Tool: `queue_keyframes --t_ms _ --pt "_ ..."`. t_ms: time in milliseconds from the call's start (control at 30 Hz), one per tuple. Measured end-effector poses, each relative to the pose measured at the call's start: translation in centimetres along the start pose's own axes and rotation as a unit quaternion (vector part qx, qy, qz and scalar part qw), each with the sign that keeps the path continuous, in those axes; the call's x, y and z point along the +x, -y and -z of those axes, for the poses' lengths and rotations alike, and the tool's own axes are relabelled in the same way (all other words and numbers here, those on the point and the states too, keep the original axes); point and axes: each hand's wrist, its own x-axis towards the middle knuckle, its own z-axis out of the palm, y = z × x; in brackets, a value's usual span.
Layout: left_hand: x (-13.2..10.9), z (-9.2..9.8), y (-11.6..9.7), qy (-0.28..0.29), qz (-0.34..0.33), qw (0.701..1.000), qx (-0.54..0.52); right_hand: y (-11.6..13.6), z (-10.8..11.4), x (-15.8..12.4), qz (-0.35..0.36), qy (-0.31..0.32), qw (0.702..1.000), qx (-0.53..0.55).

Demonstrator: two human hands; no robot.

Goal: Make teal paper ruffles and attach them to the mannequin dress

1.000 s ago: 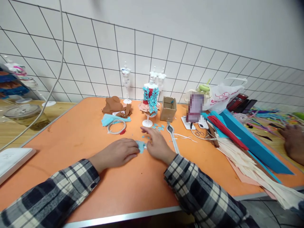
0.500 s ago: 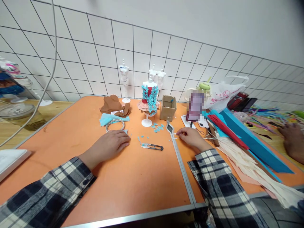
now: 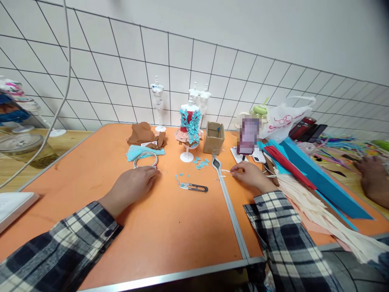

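My left hand [image 3: 133, 184] rests on the orange table with its fingers curled together. It covers the near edge of a silvery ring-shaped coil [image 3: 145, 159], and what its fingers hold is hidden. My right hand [image 3: 251, 175] lies right of the table's seam, thumb and fingertips closing on the end of a thin white strip [image 3: 226, 170]. Thread snips [image 3: 194, 187] lie between my hands. Beyond them stands a small dress form [image 3: 190, 125] in a red top covered with blue bows and a pink ruffled skirt. Cut blue bow-shaped pieces [image 3: 200, 163] are scattered by its base.
Brown fabric [image 3: 141, 134] and blue fabric [image 3: 135, 153] lie at the back left. A cardboard box [image 3: 213, 138] stands beside the dress form, near a phone [image 3: 249, 136] on a stand. Fabric strips [image 3: 304, 194] spread rightward; another person's hand [image 3: 375, 180] is at far right.
My left hand has drawn slightly left, over the coil's near edge, and the blue scrap by its fingers no longer shows. My right hand has shifted right, with more of the white strip showing.
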Motion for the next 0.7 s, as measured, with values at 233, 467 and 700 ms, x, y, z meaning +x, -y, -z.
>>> queue_keyframes --t_ms 233,467,700 --pt "0.1 0.5 -0.5 -0.032 -0.035 0.996 0.073 0.2 0.4 -0.1 -0.015 0.006 0.999 -0.05" --pt "-0.6 1.3 -3.3 -0.144 -0.138 0.98 0.017 6.0 0.5 -1.2 0.073 0.012 0.958 0.277" --pt "-1.9 -0.2 -8.3 -0.179 -0.169 0.969 0.028 15.1 -3.3 -3.2 0.226 0.023 0.961 0.155"
